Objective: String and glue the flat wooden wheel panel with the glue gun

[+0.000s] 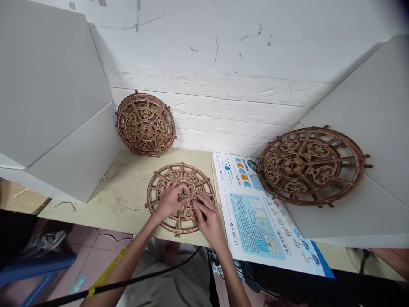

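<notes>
A round laser-cut wooden fretwork wheel point(180, 169) lies flat on the pale wood tabletop point(105, 194), laced with thin copper-coloured wire point(191, 192). My left hand point(169, 200) rests on its middle. My right hand point(207, 221) lies on its lower right part. The fingertips of both hands meet over the wire near the hub, hiding the wheel's centre. Whether either hand pinches a strand is too small to tell.
A similar wire-laced wheel point(145, 124) leans against the white brick wall. A larger wheel point(309, 166) leans on a white board to the right, above a printed leaflet point(252, 209). A thin wooden stick point(214, 183) and loose wire point(116, 170) lie on the tabletop.
</notes>
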`<state>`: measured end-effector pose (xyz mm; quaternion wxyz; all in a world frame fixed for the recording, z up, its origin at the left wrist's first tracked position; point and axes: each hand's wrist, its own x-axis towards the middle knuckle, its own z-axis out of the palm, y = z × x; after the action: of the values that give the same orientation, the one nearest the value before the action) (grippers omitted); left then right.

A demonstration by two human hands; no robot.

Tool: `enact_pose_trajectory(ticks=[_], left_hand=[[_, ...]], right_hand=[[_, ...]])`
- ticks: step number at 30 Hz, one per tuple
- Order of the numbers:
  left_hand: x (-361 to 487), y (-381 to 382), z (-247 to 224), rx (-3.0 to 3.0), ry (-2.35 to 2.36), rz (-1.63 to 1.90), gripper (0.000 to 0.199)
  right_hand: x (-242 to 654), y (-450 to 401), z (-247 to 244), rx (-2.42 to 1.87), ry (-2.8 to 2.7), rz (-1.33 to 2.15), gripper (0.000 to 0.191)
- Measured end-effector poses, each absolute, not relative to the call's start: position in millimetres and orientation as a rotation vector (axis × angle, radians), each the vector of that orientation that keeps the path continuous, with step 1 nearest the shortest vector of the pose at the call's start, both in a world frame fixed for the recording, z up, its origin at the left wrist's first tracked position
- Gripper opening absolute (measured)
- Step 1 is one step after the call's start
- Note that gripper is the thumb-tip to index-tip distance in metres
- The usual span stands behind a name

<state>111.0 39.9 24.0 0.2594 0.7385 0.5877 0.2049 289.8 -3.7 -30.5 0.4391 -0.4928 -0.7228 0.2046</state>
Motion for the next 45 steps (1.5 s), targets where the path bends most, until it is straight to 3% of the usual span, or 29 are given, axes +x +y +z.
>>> enact_pose_trajectory(ticks=[9, 14, 24, 36, 45], left_hand=[[96.6, 53.7, 23.3, 2.057, 1.408, 0.607, 0.014], [85.1, 71.3, 32.5, 2.089, 1.229, 0.879, 0.028], [72.6, 73.5, 23.0, 2.144, 1.170, 1.134, 0.025], [121.0, -13.6, 107.7, 1.883, 0.996, 1.121, 0.021], [118.2, -26.0, 117.2, 2.140, 1.008, 1.304, 0.010]], right_hand=[[293.6, -0.5, -28.7, -1.269, -1.321, 0.680, 0.030], [291.9, 1.7, -29.2, -1.261, -1.256, 0.712, 0.032], [298.4, 0.0, -20.2, -1.158, -1.031, 0.854, 0.034], [281.0, -55.6, 61.7, -0.762, -0.636, 1.437, 0.027], [268.6, -72.9, 65.4, -0.769, -0.661, 1.442, 0.022]])
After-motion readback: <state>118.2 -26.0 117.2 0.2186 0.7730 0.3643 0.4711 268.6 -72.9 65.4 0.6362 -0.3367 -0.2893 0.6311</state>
